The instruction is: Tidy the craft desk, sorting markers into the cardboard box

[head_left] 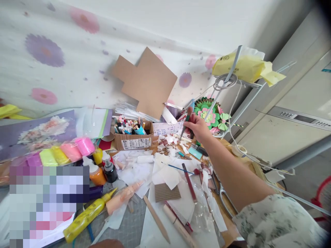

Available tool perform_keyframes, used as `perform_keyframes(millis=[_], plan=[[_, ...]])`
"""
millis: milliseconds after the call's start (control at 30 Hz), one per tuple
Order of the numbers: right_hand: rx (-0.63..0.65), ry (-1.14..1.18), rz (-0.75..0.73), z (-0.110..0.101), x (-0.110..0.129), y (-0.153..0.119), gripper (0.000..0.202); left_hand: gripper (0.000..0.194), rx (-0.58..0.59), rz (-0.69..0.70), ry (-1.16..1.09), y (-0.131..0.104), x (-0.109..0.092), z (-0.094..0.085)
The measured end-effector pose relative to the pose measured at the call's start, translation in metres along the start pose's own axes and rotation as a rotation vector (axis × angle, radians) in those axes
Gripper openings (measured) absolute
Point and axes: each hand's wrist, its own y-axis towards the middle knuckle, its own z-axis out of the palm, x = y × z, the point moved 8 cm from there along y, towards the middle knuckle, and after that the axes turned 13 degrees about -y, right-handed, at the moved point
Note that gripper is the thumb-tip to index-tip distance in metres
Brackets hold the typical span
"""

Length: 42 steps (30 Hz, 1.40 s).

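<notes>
Reaching far over the cluttered table, my right hand (197,126) is closed around a slim dark pen-like tool (185,125). Its narrow end points down at a heap of white and brown paper scraps (168,144). A small skin-coloured shape, likely my left hand (107,244), shows at the bottom edge, its fingers hidden. Before me lie white paper sheets (165,165), a corrugated cardboard piece (167,193), a thin blue brush (178,168), a dark red stick (189,182) and a flat wooden stick (156,218). Metal scissors (224,196) rest under my right forearm.
A cardboard box (133,142) of pens stands at the back, near a cross-shaped cardboard sheet (150,82). Paint bottles (97,174) and a yellow tube (89,217) lie left. Paper flowers (209,113), a metal rack (234,63) and a looping cable (232,120) are right.
</notes>
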Motion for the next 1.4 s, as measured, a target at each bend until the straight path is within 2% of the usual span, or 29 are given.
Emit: perform_keyframes(millis=[67, 167, 267, 367, 467, 567, 633, 700, 767, 833, 900, 1000, 1100, 1200, 1267, 1333, 1400], plan=[[-0.100, 0.336, -0.105, 0.004, 0.041, 0.003, 0.024, 0.041, -0.018, 0.028, -0.070, 0.014, 0.013, -0.002], [-0.135, 0.395, -0.173, 0.035, 0.078, 0.010, 0.025, 0.061, -0.081, 0.110, -0.179, 0.019, 0.018, -0.010], [-0.133, 0.207, -0.142, 0.075, 0.082, 0.017, 0.022, 0.063, -0.112, 0.142, -0.184, 0.018, 0.014, -0.013], [0.018, -0.001, -0.158, 0.113, 0.076, 0.016, 0.017, 0.053, -0.155, 0.181, -0.159, 0.019, 0.007, -0.016], [0.117, -0.060, -0.226, 0.129, 0.069, 0.005, 0.013, 0.046, -0.184, 0.212, -0.136, 0.022, 0.005, -0.016], [0.103, 0.027, -0.223, 0.117, 0.057, -0.003, 0.027, 0.040, -0.180, 0.206, -0.130, 0.020, 0.007, -0.015], [0.072, 0.162, -0.149, 0.100, 0.043, -0.002, 0.030, 0.039, -0.171, 0.192, -0.136, 0.017, 0.008, -0.015], [-0.016, 0.280, -0.089, 0.077, 0.032, 0.003, 0.030, 0.039, -0.164, 0.175, -0.142, 0.015, 0.009, -0.016], [-0.111, 0.306, -0.094, 0.055, 0.030, 0.011, 0.036, 0.036, -0.155, 0.147, -0.146, 0.014, 0.009, -0.020], [-0.156, 0.274, -0.111, 0.042, 0.034, 0.018, 0.043, 0.033, -0.138, 0.111, -0.147, 0.014, 0.010, -0.024], [-0.132, 0.269, -0.110, 0.039, 0.040, 0.024, 0.046, 0.033, -0.119, 0.088, -0.150, 0.016, 0.009, -0.026], [-0.025, 0.310, -0.077, 0.044, 0.040, 0.023, 0.045, 0.037, -0.103, 0.078, -0.152, 0.021, 0.005, -0.024], [0.089, 0.288, 0.000, 0.052, 0.023, 0.012, 0.042, 0.038, -0.121, 0.046, -0.073, 0.028, 0.000, -0.020], [0.063, 0.230, 0.088, 0.047, -0.001, 0.002, 0.038, 0.034, -0.147, 0.002, 0.006, 0.026, -0.012, -0.021], [0.036, 0.208, 0.126, 0.040, -0.011, -0.002, 0.035, 0.030, -0.145, -0.013, 0.019, 0.013, -0.028, -0.025], [0.038, 0.141, 0.122, 0.033, -0.013, -0.007, 0.033, 0.031, -0.135, -0.026, 0.034, -0.010, -0.048, -0.030], [0.124, -0.041, 0.107, 0.030, -0.010, -0.017, 0.030, 0.030, -0.119, -0.035, 0.044, -0.038, -0.070, -0.034]])
